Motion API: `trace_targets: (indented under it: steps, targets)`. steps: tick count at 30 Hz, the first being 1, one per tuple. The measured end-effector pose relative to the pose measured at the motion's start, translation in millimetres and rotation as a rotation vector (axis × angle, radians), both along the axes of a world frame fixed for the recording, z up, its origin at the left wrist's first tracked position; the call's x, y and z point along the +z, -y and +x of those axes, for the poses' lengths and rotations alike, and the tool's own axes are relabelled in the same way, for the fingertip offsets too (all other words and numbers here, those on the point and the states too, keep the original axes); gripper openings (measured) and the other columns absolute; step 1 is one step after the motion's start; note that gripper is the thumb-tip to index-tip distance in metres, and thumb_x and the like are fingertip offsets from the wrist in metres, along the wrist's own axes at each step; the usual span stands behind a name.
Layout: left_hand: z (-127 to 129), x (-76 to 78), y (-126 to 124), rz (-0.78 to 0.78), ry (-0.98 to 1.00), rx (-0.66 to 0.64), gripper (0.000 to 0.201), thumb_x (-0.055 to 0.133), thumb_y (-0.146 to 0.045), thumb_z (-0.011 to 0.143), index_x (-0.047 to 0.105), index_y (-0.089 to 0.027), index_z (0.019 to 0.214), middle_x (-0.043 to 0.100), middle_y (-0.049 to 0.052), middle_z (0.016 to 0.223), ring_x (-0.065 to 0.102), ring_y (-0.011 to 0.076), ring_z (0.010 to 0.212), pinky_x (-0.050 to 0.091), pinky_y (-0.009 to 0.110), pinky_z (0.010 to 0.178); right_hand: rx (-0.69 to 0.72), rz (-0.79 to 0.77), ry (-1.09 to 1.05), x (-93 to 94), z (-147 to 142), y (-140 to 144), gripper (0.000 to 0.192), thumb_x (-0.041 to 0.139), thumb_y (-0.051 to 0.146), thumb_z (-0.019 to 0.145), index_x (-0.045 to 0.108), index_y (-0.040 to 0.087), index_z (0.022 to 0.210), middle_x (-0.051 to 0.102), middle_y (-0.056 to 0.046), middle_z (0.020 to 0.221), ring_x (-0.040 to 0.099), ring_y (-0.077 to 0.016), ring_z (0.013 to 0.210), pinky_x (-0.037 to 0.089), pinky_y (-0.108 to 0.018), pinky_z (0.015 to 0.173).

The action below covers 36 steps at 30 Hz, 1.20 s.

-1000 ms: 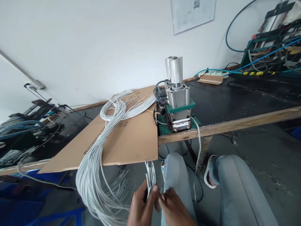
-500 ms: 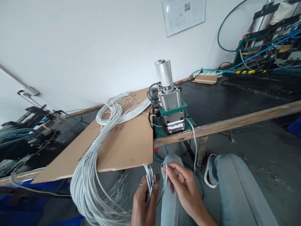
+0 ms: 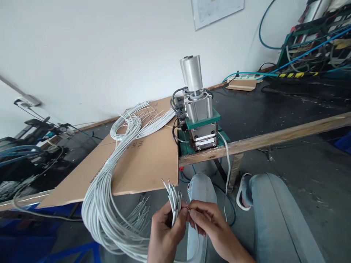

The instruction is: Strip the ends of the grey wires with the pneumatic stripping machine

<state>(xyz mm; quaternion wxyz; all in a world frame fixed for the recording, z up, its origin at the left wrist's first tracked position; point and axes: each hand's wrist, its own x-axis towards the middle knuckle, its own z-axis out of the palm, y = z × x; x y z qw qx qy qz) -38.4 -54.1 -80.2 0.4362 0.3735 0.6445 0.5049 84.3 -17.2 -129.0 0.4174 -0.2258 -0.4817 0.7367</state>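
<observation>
My left hand (image 3: pixel 167 228) is closed around a small bunch of white cables (image 3: pixel 172 199), their cut ends pointing up with dark and coloured wire tips. Beside it, my right hand (image 3: pixel 210 223) pinches the end of a single white cable (image 3: pixel 196 243), whose length hangs in a loop below. The fingertips of both hands meet at that end, and the fingers partly hide it. A thick bundle of white cables (image 3: pixel 101 204) drapes off a cardboard sheet (image 3: pixel 150 164) to the left and sags toward my hands.
A metal pneumatic press (image 3: pixel 203 109) on a green base stands at the bench's wooden edge (image 3: pixel 274 140). Its grey cable hangs down in front. Further machinery (image 3: pixel 309 44) with blue hoses is at the right back. My knees (image 3: pixel 201 186) are under the bench edge.
My right hand has moved left and slightly down, bringing the single cable's end against my left fingers. The left hand still grips the bunch. The view has tilted slightly downward.
</observation>
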Motion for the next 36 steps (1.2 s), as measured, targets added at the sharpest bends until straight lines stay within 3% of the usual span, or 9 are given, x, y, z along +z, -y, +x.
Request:
trace_targets:
  steps: [6,10,15,18,23,26,29,36]
  targets:
    - [-6,5.3,1,0.012,-0.125,-0.095,0.022,0.068,-0.034,0.08,0.063,-0.017,0.067,0.036,-0.008,0.051,0.025,0.0079,0.045,0.02,0.02,0.041,0.044,0.035,0.048,0.6,5,-1,0.042,0.054,0.053,0.095,0.056,0.018,0.072,0.046,0.004,0.065,0.04,-0.0111,0.06,0.03,-0.024,0.055]
    - [-8,10.3,-3,0.056,-0.369,-0.211,0.016,0.063,-0.026,0.076,0.062,-0.016,0.064,0.044,-0.005,0.055,0.032,0.0097,0.051,0.029,0.02,0.048,-0.023,0.247,0.326,9.5,18,-3,0.034,0.051,0.042,0.099,0.058,0.019,0.075,0.05,0.003,0.069,0.047,-0.0132,0.067,0.033,-0.025,0.062]
    - [-4,11.9,-9,0.009,-0.539,-0.291,0.012,0.058,-0.02,0.073,0.06,-0.017,0.062,0.041,-0.006,0.053,0.032,0.0098,0.05,0.029,0.02,0.048,-0.023,0.449,0.525,17.0,31,-2,0.025,0.049,0.029,0.101,0.062,0.02,0.082,0.058,0.001,0.077,0.054,-0.0139,0.073,0.036,-0.025,0.068]
    - [-2,11.6,-10,0.002,-0.53,-0.284,0.011,0.059,-0.019,0.072,0.063,-0.016,0.062,0.045,-0.005,0.052,0.034,0.01,0.05,0.03,0.02,0.048,-0.037,0.407,0.512,11.2,32,-2,0.029,0.05,0.032,0.101,0.063,0.019,0.078,0.058,0.001,0.073,0.054,-0.0137,0.071,0.036,-0.025,0.066]
    - [-5,8.9,-8,-0.025,-0.437,-0.313,0.022,0.058,-0.026,0.074,0.069,-0.014,0.059,0.053,-0.001,0.052,0.038,0.0112,0.05,0.032,0.021,0.049,0.059,0.056,0.248,-7.4,27,-1,0.04,0.056,0.053,0.096,0.065,0.017,0.081,0.047,0.005,0.062,0.041,-0.0094,0.054,0.029,-0.023,0.05]
    - [-8,3.2,-7,0.001,-0.442,-0.285,0.021,0.057,-0.027,0.075,0.067,-0.015,0.06,0.051,-0.002,0.052,0.037,0.0109,0.05,0.032,0.021,0.049,0.092,-0.025,0.192,-11.1,24,0,0.043,0.06,0.057,0.093,0.065,0.015,0.083,0.045,0.006,0.061,0.038,-0.0082,0.052,0.027,-0.022,0.047]
    - [-10,0.2,-7,0.004,-0.456,-0.304,0.016,0.057,-0.025,0.073,0.062,-0.016,0.061,0.048,-0.004,0.052,0.036,0.0103,0.051,0.031,0.02,0.049,0.084,0.006,0.224,-5.9,25,0,0.042,0.06,0.055,0.093,0.065,0.016,0.08,0.047,0.005,0.061,0.04,-0.0088,0.053,0.029,-0.022,0.049]
    - [-9,8.4,-12,-0.044,-0.621,-0.482,0.009,0.052,-0.011,0.065,0.055,-0.018,0.061,0.038,-0.008,0.052,0.032,0.0086,0.05,0.026,0.021,0.047,-0.016,0.3,0.51,9.7,35,1,0.038,0.056,0.045,0.097,0.067,0.019,0.071,0.06,-0.001,0.069,0.055,-0.0166,0.073,0.04,-0.025,0.066]
